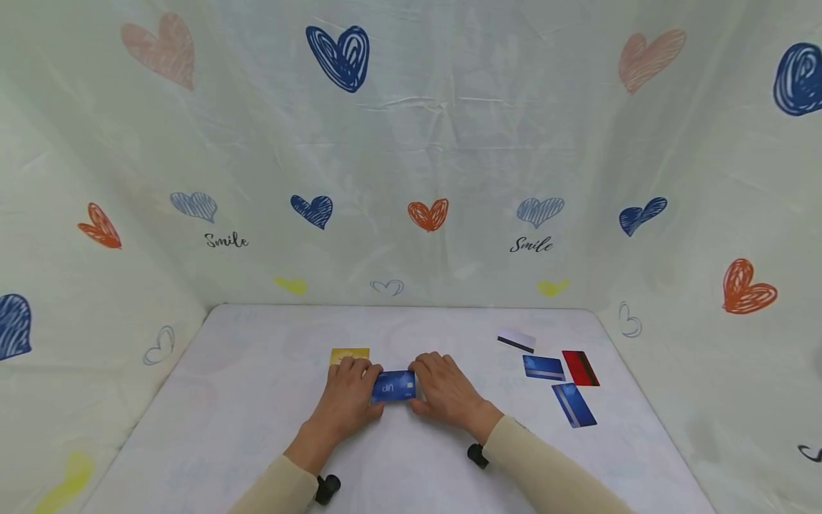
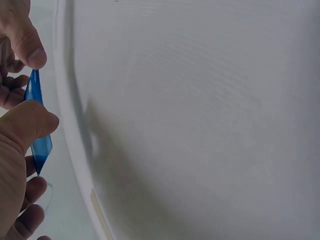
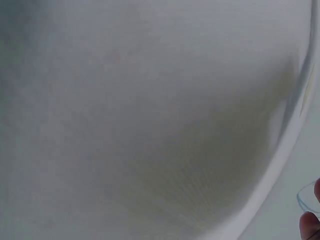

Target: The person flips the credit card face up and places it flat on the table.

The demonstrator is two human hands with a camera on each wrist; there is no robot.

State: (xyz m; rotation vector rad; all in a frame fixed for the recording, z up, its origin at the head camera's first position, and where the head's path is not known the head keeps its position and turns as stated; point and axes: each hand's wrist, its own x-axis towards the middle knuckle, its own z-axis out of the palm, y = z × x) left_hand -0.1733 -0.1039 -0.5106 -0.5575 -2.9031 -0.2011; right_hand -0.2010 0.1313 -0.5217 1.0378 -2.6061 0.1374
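Centrally, one blue card was held between both hands' fingers: the left hand pinched one end, the right hand the other. Just beyond the left fingers lay one yellow card, partly hidden. On the desk, right of the right fingers: one white card, two blue striped cards, one red card.

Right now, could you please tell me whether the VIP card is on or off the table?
Off the table: left hand and right hand hold the VIP card; the left wrist view shows it against the backdrop.
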